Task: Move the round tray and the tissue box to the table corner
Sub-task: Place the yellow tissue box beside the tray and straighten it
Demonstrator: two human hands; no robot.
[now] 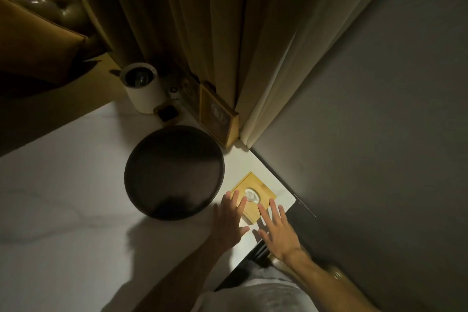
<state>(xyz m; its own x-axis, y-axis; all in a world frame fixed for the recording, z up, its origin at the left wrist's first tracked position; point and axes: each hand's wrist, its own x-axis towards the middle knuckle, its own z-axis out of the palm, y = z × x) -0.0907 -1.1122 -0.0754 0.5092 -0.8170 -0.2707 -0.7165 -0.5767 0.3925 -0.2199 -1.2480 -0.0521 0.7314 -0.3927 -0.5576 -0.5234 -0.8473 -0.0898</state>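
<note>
Now both hands' grip wide open: left hand (229, 220) & right hand (277, 232) over tissue box (253, 196); round tray (174, 172) beside.

White marble-look tabletop (63, 197), dimly lit, brighter patch at right corner. Dark round tray (174, 172) flat at centre. Wooden tissue box (263, 191) just right of tray, near right edge, white tissue showing in oval slot. Far side, by curtain: white cylindrical container (141, 88), small dark square item (167, 112) before it, wooden framed picture (219, 115) leaning upright beyond tray.
</note>
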